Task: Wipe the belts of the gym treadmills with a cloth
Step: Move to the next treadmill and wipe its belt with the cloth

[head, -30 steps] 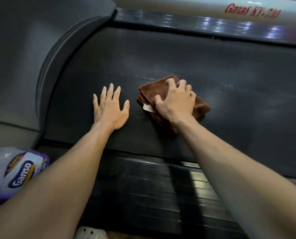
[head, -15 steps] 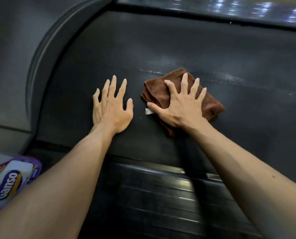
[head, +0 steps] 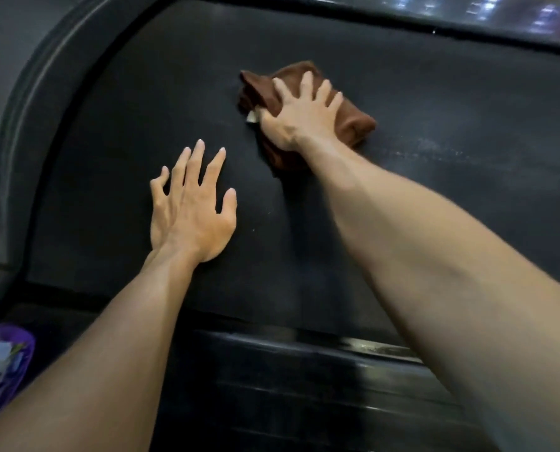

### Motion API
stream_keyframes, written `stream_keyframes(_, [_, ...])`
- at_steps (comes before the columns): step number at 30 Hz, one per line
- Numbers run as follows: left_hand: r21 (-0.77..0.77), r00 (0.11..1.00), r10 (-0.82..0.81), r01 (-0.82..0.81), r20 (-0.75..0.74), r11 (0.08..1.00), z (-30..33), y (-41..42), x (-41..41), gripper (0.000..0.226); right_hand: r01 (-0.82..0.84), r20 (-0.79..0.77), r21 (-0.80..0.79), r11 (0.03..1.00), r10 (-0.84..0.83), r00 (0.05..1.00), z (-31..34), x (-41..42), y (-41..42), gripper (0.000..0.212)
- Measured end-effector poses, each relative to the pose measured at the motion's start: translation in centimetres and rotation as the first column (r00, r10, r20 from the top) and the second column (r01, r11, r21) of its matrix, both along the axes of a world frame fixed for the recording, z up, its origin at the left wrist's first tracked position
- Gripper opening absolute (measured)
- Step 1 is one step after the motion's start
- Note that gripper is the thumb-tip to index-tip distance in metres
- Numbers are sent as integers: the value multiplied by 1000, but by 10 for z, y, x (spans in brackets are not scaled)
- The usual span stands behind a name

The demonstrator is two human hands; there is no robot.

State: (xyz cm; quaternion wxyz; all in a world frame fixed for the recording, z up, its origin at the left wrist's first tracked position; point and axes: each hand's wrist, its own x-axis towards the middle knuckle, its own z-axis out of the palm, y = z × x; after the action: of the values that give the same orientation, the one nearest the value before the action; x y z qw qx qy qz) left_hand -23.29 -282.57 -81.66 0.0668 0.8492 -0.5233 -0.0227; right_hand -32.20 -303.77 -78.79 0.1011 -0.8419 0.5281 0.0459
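The black treadmill belt (head: 435,197) fills most of the view. A folded brown cloth (head: 353,122) lies on it toward the far side. My right hand (head: 301,115) presses flat on the cloth with fingers spread, and covers its middle. A small white tag shows at the cloth's near left edge. My left hand (head: 190,210) rests flat on the bare belt, nearer to me and left of the cloth, fingers spread and holding nothing.
The curved grey motor cover (head: 27,102) bounds the belt on the left. A glossy side rail (head: 467,17) runs along the far edge and a ribbed black rail (head: 304,380) along the near edge. A purple plastic package (head: 1,363) sits at bottom left.
My right hand has pushed the cloth farther across the belt, away from me and to the right. My left hand stays planted on the belt.
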Motion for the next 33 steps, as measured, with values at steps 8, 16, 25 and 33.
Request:
stream_keyframes(8, [-25, 1000, -4, 4, -2, 1000, 1, 0, -1, 66, 53, 15, -106, 993, -52, 999, -12, -113, 50, 70])
stream_keyframes(16, [7, 1000, 1, -1, 0, 1000, 4, 0, 0, 67, 133, -30, -9, 991, -133, 991, 3, -28, -39, 81])
stream_keyframes(25, [-9, 1000, 0, 0, -1, 1000, 4, -2, -2, 65, -95, 32, -161, 982, 102, 994, -16, -111, 50, 83])
stream_keyframes(33, [5, 1000, 0, 0, 1, 1000, 4, -1, -2, 66, 334, 8, -6, 943, -334, 943, 3, -88, -60, 85])
